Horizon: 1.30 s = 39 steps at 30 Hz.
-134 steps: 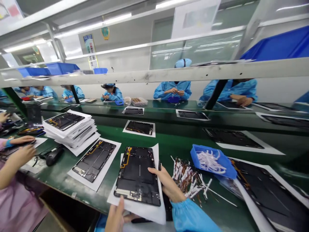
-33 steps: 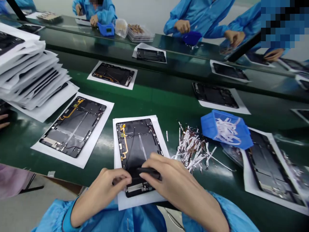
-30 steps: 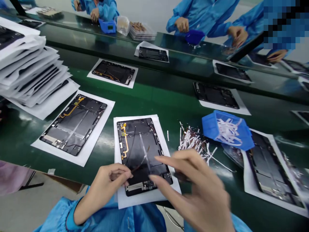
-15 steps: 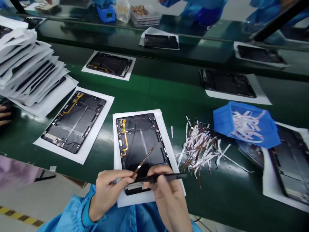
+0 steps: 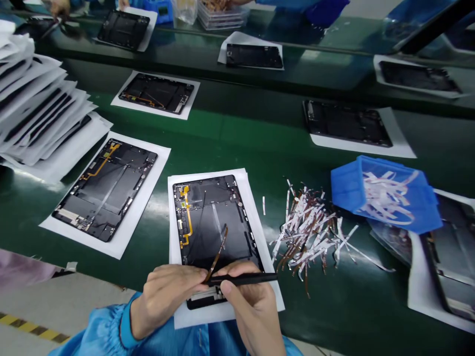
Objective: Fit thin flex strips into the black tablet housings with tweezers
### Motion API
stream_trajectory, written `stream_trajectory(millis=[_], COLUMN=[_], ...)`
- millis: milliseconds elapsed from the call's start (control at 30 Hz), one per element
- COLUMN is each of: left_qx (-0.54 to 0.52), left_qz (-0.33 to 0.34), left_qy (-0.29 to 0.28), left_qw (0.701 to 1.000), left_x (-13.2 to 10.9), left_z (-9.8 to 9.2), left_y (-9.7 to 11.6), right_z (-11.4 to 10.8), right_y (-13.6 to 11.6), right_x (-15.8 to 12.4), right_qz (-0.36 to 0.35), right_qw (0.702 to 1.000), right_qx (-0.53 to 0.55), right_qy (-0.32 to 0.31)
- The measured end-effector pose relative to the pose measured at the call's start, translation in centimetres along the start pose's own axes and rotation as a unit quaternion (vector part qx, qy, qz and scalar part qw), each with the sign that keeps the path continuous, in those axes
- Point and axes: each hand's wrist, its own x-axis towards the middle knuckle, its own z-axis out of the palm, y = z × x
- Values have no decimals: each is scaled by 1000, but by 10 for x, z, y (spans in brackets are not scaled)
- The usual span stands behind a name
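Observation:
My left hand [image 5: 168, 291] pinches the lower end of a narrow brown flex cable [image 5: 219, 254], which points up and slightly right. In my right hand [image 5: 256, 309] lies a pair of black tweezers [image 5: 256, 279], held nearly level with its tip toward the left fingers. Whether the tip touches the cable I cannot tell. Both hands are over the lower part of an open black tablet housing [image 5: 237, 242] with an orange flex cable [image 5: 189, 220] along its left side. The housing lies on white paper [image 5: 181, 316], partly hidden by my hands.
Right of the housing lies a loose pile of white and brown flex strips [image 5: 308, 232]. A blue bin [image 5: 345, 190] beyond it holds more strips. Another tablet housing [image 5: 107, 190] lies at left, near a paper-interleaved stack [image 5: 40, 113]. Further housings lie across the green bench [image 5: 237, 133].
The flex cable has tilted more upright and the left fingers have closed in over its end. The tweezers have shifted slightly left and down. The camera view has moved a little.

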Motion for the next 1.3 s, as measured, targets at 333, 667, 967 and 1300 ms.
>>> stream_trajectory(millis=[333, 667, 967, 1300], left_qx=[31, 66, 212, 265], left_qz=[44, -4, -181, -218], left_qy=[-86, -29, -77, -102], left_qw=[995, 997, 957, 934], left_x=[5, -15, -18, -7], left_z=[-16, -15, -31, -17], left_y=[1, -8, -13, -7], right_z=[6, 17, 38, 37], right_y=[4, -1, -1, 5], right_x=[-2, -1, 29, 30], right_qz=[-8, -33, -60, -43], right_qw=[1000, 994, 975, 975], right_qx=[-7, -77, -195, -213], right_qy=[19, 72, 85, 37])
